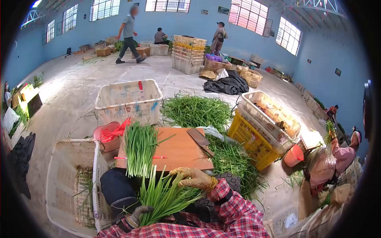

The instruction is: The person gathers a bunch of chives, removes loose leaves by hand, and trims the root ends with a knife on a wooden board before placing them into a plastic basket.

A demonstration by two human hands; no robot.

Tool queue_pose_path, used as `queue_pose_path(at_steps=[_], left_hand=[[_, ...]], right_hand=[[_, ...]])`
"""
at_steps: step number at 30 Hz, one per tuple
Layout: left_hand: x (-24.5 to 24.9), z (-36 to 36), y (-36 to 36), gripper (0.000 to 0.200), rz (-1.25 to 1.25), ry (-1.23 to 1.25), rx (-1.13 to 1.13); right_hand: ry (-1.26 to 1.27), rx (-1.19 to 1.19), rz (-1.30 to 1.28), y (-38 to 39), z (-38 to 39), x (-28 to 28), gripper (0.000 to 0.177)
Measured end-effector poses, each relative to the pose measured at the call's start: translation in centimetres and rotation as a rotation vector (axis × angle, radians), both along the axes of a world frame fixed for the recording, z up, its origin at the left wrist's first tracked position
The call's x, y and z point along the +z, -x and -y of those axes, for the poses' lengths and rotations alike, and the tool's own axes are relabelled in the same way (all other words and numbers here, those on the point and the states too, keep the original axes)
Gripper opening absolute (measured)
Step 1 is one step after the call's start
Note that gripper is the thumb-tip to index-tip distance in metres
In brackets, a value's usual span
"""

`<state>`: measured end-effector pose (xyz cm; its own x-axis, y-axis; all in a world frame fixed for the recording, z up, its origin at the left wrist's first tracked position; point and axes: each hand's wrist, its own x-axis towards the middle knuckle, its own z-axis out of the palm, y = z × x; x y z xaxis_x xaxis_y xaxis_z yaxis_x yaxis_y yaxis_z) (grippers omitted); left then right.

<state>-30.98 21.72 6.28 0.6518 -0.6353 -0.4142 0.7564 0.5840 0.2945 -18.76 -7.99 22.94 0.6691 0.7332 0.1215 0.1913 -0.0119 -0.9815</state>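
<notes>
In my gloved left hand [139, 214], low in front of me, the lower part of a loose bunch of green chives [168, 198] is gripped. The bunch fans up and to the right across my lap. My right hand [193, 177], in a tan glove, is closed around some stalks at the bunch's upper right edge. Just beyond, a neat pile of chives [139, 146] lies on the left of a wooden board [178, 148], across a thin red strip [121, 158]. A broad-bladed knife [200, 141] rests on the board's right side.
White crates [71, 146] [129, 97] stand left and ahead. A pink bucket [107, 141] holds red plastic strips. Heaped greens [196, 111] lie beyond the board and along its right. A white crate sits on a yellow crate [254, 139]. Another person [333, 162] sits at right.
</notes>
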Motion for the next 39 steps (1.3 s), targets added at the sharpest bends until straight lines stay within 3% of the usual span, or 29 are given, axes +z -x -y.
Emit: queue_pose_path(at_steps=[3, 4, 5, 7, 8, 10, 11, 13, 15, 17, 19, 21, 23, 25, 27, 28, 30, 32, 33, 34, 35, 37, 39], left_hand=[[5.7, 1.4, 0.3, 0.044, 0.004, 0.106, -0.046], [6.6, 1.6, 0.3, 0.043, 0.013, 0.120, -0.059], [7.2, 1.7, 0.2, 0.042, 0.024, 0.124, -0.074], [2.9, 0.7, 0.5, 0.041, 0.023, 0.032, -0.063], [0.7, 0.3, 0.5, 0.040, 0.025, -0.062, -0.054], [-0.8, 0.0, 0.2, 0.037, 0.051, -0.170, -0.057], [-1.6, -0.2, 0.2, 0.035, 0.080, -0.281, -0.062], [-1.3, -0.4, 0.5, 0.032, 0.071, -0.261, -0.033], [-0.4, -0.9, 0.6, 0.027, 0.059, -0.225, 0.015], [0.1, -1.2, 0.7, 0.023, 0.046, -0.188, 0.060], [0.0, -1.3, 0.8, 0.025, 0.056, -0.181, 0.072], [0.8, -1.2, 0.7, 0.027, 0.067, -0.174, 0.087], [3.1, -0.6, 0.6, 0.040, -0.083, 0.221, 0.057], [3.5, -0.3, 0.4, 0.047, -0.056, 0.304, 0.081], [4.1, -0.3, 0.1, 0.054, -0.032, 0.388, 0.105], [4.6, -0.4, 0.0, 0.056, -0.057, 0.439, 0.054], [4.3, -0.7, 0.0, 0.057, -0.111, 0.541, 0.010], [2.0, -0.9, -0.6, 0.057, -0.119, 0.517, 0.047], [1.4, -1.0, -0.3, 0.057, -0.122, 0.486, 0.081], [3.7, -0.6, -0.4, 0.057, -0.019, 0.314, 0.119], [5.3, -0.3, -0.7, 0.057, 0.016, 0.364, 0.109], [8.1, 0.3, -0.5, 0.056, 0.077, 0.399, 0.124], [7.1, -0.2, -0.4, 0.057, 0.081, 0.405, 0.125]], right_hand=[[0.087, -0.057, 0.106, 0.5, 0.6, -0.8, 0.024], [0.248, -0.136, 0.314, 0.8, 0.6, -0.6, 0.023], [0.250, -0.135, 0.312, 1.1, 0.4, -0.5, 0.023], [0.416, -0.248, 0.381, 1.6, 0.1, -0.4, 0.021], [0.419, -0.245, 0.379, 1.3, 0.0, -1.6, 0.021], [0.410, -0.543, 0.311, 0.8, -0.7, -3.5, 0.018], [0.411, -0.539, 0.309, 0.8, -0.3, -4.1, 0.018], [0.590, -0.628, 0.878, 1.5, -0.6, -1.0, 0.015], [0.535, -0.610, 0.839, 1.1, -0.1, 0.0, 0.012], [0.414, -0.793, 0.805, 0.1, 1.1, 0.2, 0.015], [0.141, -0.924, 0.463, -1.4, 4.0, 1.3, 0.011], [0.187, -1.045, 0.690, -0.7, 5.9, 6.7, 0.010], [0.090, -1.118, 0.761, -1.7, 11.0, 8.9, 0.011], [-0.098, -1.341, 0.814, -2.3, 15.8, 10.2, 0.016], [0.096, -1.471, 1.047, -2.2, 21.8, 10.9, 0.021], [0.100, -1.470, 1.044, -1.7, 21.9, 10.9, 0.021], [0.968, -1.836, 1.450, 0.3, 21.7, 11.1, 0.025], [0.514, -1.492, 1.258, 3.0, 15.9, 11.9, 0.033], [0.422, -1.247, 0.863, 2.2, 20.0, 6.4, 0.031], [0.351, -1.032, 0.469, 3.3, 18.7, 3.7, 0.025], [0.532, -0.834, 0.261, 5.1, 14.8, 3.9, 0.022], [0.502, -0.242, -0.134, 6.2, 10.8, -0.6, 0.037], [0.343, -0.061, -0.299, 7.5, 7.4, -6.7, 0.053]])
